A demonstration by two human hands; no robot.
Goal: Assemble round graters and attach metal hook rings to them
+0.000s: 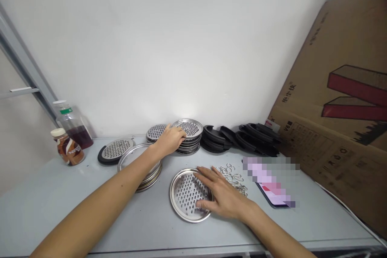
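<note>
The left hand reaches to the far middle of the table, its fingers bent over the left edge of the stack of grater discs; whether they are closed on the top disc or only touching it, I cannot tell. The right hand is open, fingers spread and thumb held well away from them, over the right part of a single grater disc that lies flat at the near middle; the fingertips and thumb appear to rest on it, without closing around it. Just right of that disc, partly behind the right hand, lie wire hooks, with a phone farther right. Left of the single disc, a stack of metal rings sits partly behind the left forearm. Black rim pieces lie at the far right, beside the stack of grater discs.
</note>
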